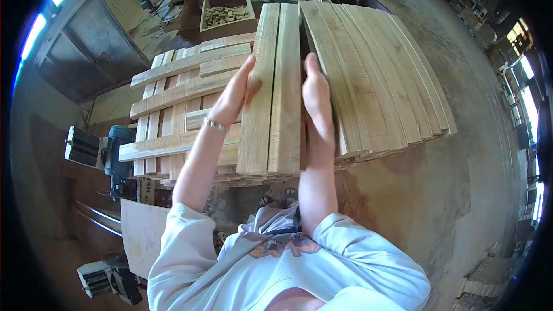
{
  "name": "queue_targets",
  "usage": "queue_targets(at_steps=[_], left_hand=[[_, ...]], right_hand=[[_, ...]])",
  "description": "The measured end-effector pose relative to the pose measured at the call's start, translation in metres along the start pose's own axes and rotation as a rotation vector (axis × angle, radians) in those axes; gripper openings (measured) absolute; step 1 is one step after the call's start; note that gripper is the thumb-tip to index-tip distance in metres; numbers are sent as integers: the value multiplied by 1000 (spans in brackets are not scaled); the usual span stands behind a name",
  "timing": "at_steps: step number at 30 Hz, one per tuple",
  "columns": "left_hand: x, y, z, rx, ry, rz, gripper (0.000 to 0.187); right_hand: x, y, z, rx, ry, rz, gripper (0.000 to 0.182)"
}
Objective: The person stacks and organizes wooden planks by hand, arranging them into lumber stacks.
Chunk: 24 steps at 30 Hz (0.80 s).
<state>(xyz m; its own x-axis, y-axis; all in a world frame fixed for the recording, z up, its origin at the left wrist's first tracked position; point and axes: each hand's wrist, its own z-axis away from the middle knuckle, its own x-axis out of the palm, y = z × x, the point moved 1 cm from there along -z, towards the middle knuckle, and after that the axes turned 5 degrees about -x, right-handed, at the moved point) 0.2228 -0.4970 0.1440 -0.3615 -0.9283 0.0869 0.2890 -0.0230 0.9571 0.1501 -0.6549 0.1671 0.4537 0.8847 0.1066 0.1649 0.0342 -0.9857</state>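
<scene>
— Where are the hands, from where you stand?

— Both are raised in front of the person, forearms coming up from six o'clock out of pale sleeves. The left hand (235, 95) lies flat, fingers straight and together, pressed against the left edge of a pair of planks (271, 89). The right hand (318, 103) does the same on the other side, fingers pointing toward twelve o'clock. So the two palms squeeze the pair between them; neither hand is curled into a fist.

— And the planks themselves?

— Two long pale boards side by side, running from six toward twelve o'clock, resting on top of the stack. At three o'clock from the right hand lies a fanned stack of curved slats (383, 75), touching or very near it. At nine o'clock from the left hand sit crosswise boards (184, 89), laid over others.

— Anything you can't make out?

— The right thumb is hidden behind the plank edge, and I can't tell whether the fingertips hook over anything. A bracelet (214, 124) shows on the left wrist. At eleven o'clock a box of wood offcuts (226, 14) is small and blurred. Machinery (109, 155) at eight o'clock is partly cut off by the boards, and the dark picture rim swallows the corners.
</scene>
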Motion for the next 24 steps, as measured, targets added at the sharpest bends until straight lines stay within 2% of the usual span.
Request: queue_targets(at_steps=[1,2,4,5,6,7,8,9,10,11,13,15,16,17,18,20,22,24], left_hand=[[5,-2,17,47,83,-2,73],[5,-9,29,71,53,32,71],[1,-18,26,100,15,75,68],[-4,-29,19,87,-162,201,71],[0,-35,20,74,-247,274,73],[5,-40,21,54,-331,344,76],[15,-34,27,56,-329,396,76],[24,-25,28,70,-329,437,77],[31,-20,26,123,-237,363,78],[36,-12,28,125,-235,356,78],[52,-4,35,165,-138,300,78],[47,-6,18,135,-114,382,78],[42,-6,18,142,-104,382,77],[42,-14,24,121,-94,383,76],[45,-12,34,139,-90,511,74],[42,-23,51,71,-96,479,70],[40,-23,76,-7,-97,464,69],[41,-25,105,232,-49,99,70]], right_hand=[[-3,-16,21,-13,8,-67,72],[-6,-31,42,-26,14,-133,72],[-29,-66,98,-256,-143,47,69],[-48,-82,122,-422,-235,178,68],[-69,-97,130,-599,-185,333,67],[-98,-116,128,-737,-25,569,67],[-132,-132,117,-779,159,827,66],[-176,-144,90,-711,305,1113,65],[-228,-144,60,-548,320,1354,64],[-293,-125,19,-285,302,1592,71],[-375,-94,-38,418,-78,926,76],[-426,-49,-65,154,-2,1136,77],[-376,-76,-49,132,-110,948,74],[-365,-86,-42,145,-147,949,74],[-361,-90,-40,204,-130,976,71],[-366,-86,-47,247,-104,1007,69],[-360,-88,-36,-44,73,1317,67],[-297,-111,20,-583,162,1099,61]])
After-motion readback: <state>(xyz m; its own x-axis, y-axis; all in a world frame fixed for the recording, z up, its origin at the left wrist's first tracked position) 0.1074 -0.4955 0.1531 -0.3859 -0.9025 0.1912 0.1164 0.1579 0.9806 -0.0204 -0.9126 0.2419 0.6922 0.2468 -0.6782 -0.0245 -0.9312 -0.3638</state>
